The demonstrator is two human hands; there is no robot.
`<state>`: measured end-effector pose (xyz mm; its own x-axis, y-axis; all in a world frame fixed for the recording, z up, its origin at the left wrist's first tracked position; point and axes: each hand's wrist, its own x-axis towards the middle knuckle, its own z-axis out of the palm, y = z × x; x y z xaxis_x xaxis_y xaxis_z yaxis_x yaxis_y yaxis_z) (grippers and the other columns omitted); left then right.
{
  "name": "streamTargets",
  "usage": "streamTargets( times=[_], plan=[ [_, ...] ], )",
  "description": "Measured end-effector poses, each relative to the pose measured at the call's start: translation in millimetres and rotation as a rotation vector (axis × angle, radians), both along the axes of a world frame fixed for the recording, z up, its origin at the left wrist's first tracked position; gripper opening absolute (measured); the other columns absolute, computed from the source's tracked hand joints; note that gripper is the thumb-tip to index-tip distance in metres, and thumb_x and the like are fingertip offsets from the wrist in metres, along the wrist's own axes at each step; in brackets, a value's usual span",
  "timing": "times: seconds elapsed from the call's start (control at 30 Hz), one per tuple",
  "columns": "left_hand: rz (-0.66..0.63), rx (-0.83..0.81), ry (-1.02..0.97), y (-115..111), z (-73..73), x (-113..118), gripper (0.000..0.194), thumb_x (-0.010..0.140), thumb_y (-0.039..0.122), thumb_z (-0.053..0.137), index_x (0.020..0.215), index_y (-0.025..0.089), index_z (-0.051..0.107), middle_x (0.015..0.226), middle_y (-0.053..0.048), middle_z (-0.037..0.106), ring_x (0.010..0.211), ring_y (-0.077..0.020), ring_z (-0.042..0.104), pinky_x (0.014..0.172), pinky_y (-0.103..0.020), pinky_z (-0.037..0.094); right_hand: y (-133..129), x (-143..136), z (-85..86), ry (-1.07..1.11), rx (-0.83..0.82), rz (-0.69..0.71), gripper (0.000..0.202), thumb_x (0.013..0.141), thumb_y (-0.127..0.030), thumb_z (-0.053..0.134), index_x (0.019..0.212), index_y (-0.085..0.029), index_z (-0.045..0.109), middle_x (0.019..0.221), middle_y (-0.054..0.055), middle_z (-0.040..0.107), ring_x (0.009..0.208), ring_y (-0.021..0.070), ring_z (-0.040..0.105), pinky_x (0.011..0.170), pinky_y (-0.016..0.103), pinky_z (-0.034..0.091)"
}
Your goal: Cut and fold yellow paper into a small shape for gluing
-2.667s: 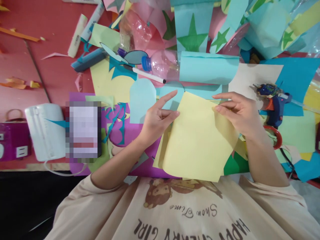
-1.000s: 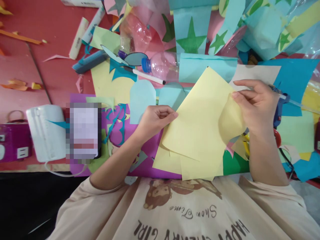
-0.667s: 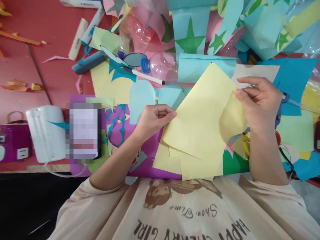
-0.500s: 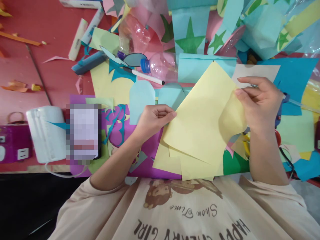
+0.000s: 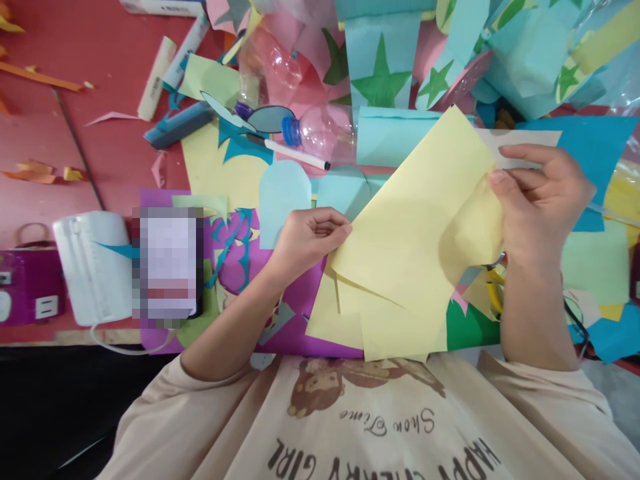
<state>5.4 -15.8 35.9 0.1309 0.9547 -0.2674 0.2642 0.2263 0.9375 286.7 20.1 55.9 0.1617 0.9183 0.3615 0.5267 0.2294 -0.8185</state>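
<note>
A sheet of pale yellow paper (image 5: pixel 400 220) is held up at a slant between my two hands, its top corner pointing away from me. My left hand (image 5: pixel 316 239) is closed, thumb and forefinger pinching the sheet's left edge. On the other side my right hand (image 5: pixel 545 193) pinches the right edge between thumb and fingers, and the paper bows there. Beneath the sheet lie more yellow paper pieces (image 5: pixel 400 333) on a purple sheet (image 5: pixel 300 340). Light blue rounded cutouts (image 5: pixel 284 193) rest just beyond my left hand.
A clear plastic bottle (image 5: pixel 325 132) with a blue cap lies beyond the paper, beside a marker (image 5: pixel 297 153). To the left are a phone (image 5: pixel 167 260) and a white case (image 5: pixel 93 267). Green-starred blue paper (image 5: pixel 383 67) stands at the back. Scissors (image 5: pixel 495 283) show partly near my right wrist.
My right hand has shifted to the right, drawing the yellow sheet with it. The sheet's top corner has moved right and slightly away from me. My left hand stays nearly in place.
</note>
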Motion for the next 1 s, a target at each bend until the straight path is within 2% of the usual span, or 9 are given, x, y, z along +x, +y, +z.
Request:
streamTargets(
  times=[0.23, 0.4, 0.53, 0.7, 0.9, 1.0],
  plan=[
    [0.015, 0.079, 0.056, -2.0, -1.4, 1.1, 0.012, 0.069, 0.027, 0.064, 0.073, 0.016, 0.068, 0.067, -0.001, 0.068, 0.064, -0.0120, 0.065, 0.061, -0.020, 0.053, 1.2, 1.8, 1.0, 0.031, 0.039, -0.035, 0.022, 0.071, -0.022, 0.073, 0.093, -0.021, 0.073, 0.073, 0.003, 0.075, 0.059, 0.0165, 0.066, 0.052, 0.030, 0.045],
    [0.046, 0.130, 0.063, -2.2, -2.1, 1.4, 0.014, 0.073, 0.025, 0.064, 0.081, 0.016, 0.071, 0.071, -0.001, 0.070, 0.065, -0.0110, 0.065, 0.061, -0.019, 0.053, 4.0, 6.8, -0.2, 0.082, 0.097, -0.027, 0.023, 0.070, -0.016, 0.074, 0.093, -0.020, 0.074, 0.075, 0.004, 0.076, 0.058, 0.0153, 0.067, 0.053, 0.029, 0.047],
    [0.042, 0.290, 0.113, -2.9, -5.7, 0.5, 0.013, 0.079, 0.025, 0.063, 0.089, 0.018, 0.067, 0.056, 0.005, 0.060, 0.051, -0.0063, 0.053, 0.051, -0.017, 0.043, 6.8, 12.1, -2.2, 0.072, 0.139, -0.013, 0.026, 0.071, -0.026, 0.077, 0.096, -0.021, 0.072, 0.086, 0.003, 0.076, 0.063, 0.0142, 0.069, 0.054, 0.027, 0.048],
    [-0.011, 0.523, 0.214, -4.1, -11.5, -1.7, 0.008, 0.085, 0.023, 0.059, 0.092, 0.021, 0.058, 0.051, 0.010, 0.050, 0.044, -0.0045, 0.043, 0.045, -0.014, 0.034, 7.2, 15.6, -2.6, 0.056, 0.124, -0.021, 0.031, 0.072, -0.038, 0.077, 0.098, -0.022, 0.071, 0.093, 0.000, 0.076, 0.066, 0.0136, 0.070, 0.054, 0.026, 0.049],
    [-0.067, 0.624, 0.283, -5.0, -8.7, -3.9, 0.004, 0.088, 0.024, 0.058, 0.089, 0.021, 0.061, 0.049, 0.010, 0.046, 0.042, -0.0042, 0.037, 0.046, -0.015, 0.034, 6.6, 17.2, -2.1, 0.074, 0.122, 0.006, 0.030, 0.072, -0.036, 0.078, 0.099, -0.025, 0.072, 0.078, -0.003, 0.074, 0.056, 0.0069, 0.064, 0.047, 0.018, 0.042],
    [-0.096, 0.648, 0.278, -5.0, -8.5, -4.3, 0.008, 0.089, 0.025, 0.057, 0.088, 0.021, 0.063, 0.046, 0.011, 0.039, 0.040, -0.0044, 0.032, 0.044, -0.016, 0.032, 6.4, 16.4, -1.9, 0.057, 0.086, 0.016, 0.029, 0.073, -0.036, 0.077, 0.100, -0.026, 0.071, 0.071, -0.005, 0.071, 0.053, 0.0059, 0.061, 0.046, 0.018, 0.040]
  ],
)
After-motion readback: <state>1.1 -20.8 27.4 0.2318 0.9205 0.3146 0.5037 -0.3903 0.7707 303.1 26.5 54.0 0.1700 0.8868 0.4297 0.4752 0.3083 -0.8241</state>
